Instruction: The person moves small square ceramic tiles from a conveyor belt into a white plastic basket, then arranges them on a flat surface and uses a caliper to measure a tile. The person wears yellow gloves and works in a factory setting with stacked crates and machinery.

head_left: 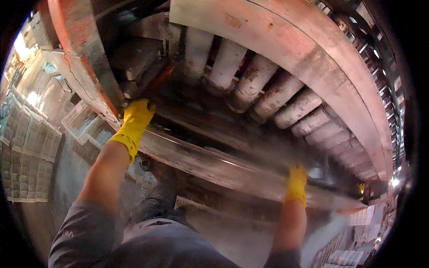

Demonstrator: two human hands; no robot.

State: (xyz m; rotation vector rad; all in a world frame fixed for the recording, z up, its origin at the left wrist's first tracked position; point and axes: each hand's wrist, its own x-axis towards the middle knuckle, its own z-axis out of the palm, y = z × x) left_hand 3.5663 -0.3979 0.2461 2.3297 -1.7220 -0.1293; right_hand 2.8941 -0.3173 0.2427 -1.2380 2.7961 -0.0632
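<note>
Yellow rubber gloves cover both my hands. At the left end of a long wet ledge [214, 157], my left hand [137, 115] is closed, its fingers curled over the inner side. What they grip, if anything, is lost in the dark there. Further right along the same ledge rests my right hand [296, 181], smeared by motion, so its fingers cannot be made out. Past the ledge lies a dark, wet trough. A row of thick pale rollers [254, 80] runs behind it, dirty and stained.
A broad reddish, worn beam [286, 35] curves above the rollers. An upright orange-edged post [82, 49] stands at the left. White plastic crates [85, 123] sit on the floor below it, near stacked pale crates [29, 152]. More pale stacks [359, 228] stand at the lower right.
</note>
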